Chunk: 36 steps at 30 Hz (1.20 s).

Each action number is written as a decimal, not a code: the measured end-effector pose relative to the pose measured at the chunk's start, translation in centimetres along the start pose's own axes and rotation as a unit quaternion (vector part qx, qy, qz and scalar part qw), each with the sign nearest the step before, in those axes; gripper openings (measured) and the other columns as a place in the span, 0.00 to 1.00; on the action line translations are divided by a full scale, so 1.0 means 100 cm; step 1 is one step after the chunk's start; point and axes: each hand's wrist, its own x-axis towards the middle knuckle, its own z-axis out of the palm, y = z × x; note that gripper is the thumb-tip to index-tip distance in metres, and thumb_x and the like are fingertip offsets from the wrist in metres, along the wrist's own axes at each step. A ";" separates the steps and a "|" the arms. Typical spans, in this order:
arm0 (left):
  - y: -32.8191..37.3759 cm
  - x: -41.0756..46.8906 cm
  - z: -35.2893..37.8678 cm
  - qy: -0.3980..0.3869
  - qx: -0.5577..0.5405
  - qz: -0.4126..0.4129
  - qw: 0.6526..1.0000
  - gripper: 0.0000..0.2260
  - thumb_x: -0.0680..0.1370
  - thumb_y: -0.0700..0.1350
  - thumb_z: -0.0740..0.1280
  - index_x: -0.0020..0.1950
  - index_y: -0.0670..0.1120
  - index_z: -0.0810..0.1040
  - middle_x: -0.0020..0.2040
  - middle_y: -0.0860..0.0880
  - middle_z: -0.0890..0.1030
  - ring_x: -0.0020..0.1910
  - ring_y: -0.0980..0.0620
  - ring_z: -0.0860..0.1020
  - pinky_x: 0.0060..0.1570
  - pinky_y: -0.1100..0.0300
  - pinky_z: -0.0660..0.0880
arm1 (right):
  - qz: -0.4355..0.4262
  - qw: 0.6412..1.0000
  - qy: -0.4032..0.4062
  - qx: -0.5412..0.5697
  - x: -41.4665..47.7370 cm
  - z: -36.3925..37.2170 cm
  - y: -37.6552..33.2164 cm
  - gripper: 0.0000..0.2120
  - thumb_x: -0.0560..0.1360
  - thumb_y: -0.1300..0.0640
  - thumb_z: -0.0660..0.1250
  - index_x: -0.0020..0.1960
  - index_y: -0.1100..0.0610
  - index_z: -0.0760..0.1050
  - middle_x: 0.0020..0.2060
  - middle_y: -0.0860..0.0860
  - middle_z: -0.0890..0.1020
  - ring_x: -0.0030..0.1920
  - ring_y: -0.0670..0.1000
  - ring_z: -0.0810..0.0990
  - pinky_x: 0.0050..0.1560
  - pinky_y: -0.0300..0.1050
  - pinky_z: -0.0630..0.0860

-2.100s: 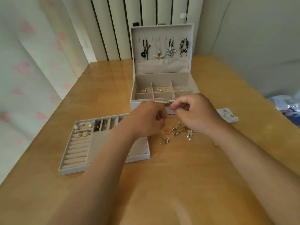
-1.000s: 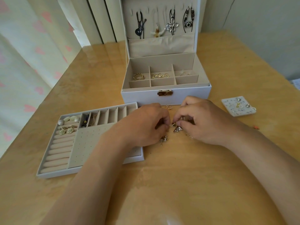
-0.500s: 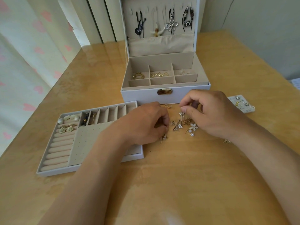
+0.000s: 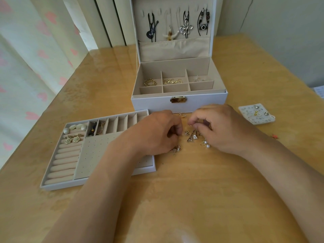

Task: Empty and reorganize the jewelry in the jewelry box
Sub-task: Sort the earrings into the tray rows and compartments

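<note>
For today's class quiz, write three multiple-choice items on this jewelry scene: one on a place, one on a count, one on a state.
1. Where is the ring tray relative to the jewelry box?
A. inside it
B. on the table, to its left
C. stacked on top of it

2. How many pendants hang in the lid?
A. two
B. six
C. four

3. How is the lid?
A. standing open
B. shut and latched
C. lying detached

Answers:
1 B, the tray lies on the wood beside the box.
2 C, guitar, star, flower and camera pendants show.
3 A, it stands upright behind the compartments.
</note>
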 end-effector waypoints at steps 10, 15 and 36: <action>0.005 -0.002 -0.003 -0.026 0.003 -0.022 0.999 0.04 0.72 0.47 0.72 0.44 0.53 0.79 0.50 0.52 0.75 0.47 0.57 0.74 0.51 0.61 0.71 | 0.028 0.997 -0.064 -0.012 0.002 0.008 -0.010 0.07 0.75 0.50 0.68 0.47 0.48 0.84 0.46 0.46 0.72 0.46 0.47 0.75 0.48 0.51 0.76; 0.002 -0.001 -0.003 -0.024 0.009 -0.008 1.000 0.03 0.75 0.48 0.72 0.46 0.52 0.79 0.49 0.52 0.75 0.47 0.57 0.73 0.51 0.62 0.70 | 0.043 0.997 -0.057 -0.013 0.001 0.003 -0.011 0.04 0.72 0.55 0.68 0.38 0.50 0.78 0.42 0.45 0.73 0.42 0.45 0.74 0.43 0.49 0.76; 0.004 -0.003 -0.001 0.028 -0.076 -0.017 0.997 0.04 0.78 0.41 0.63 0.44 0.47 0.72 0.35 0.55 0.75 0.34 0.59 0.72 0.36 0.66 0.68 | 0.067 0.997 0.046 -0.003 0.000 -0.015 0.006 0.07 0.69 0.61 0.68 0.33 0.53 0.75 0.35 0.46 0.74 0.35 0.44 0.73 0.37 0.44 0.70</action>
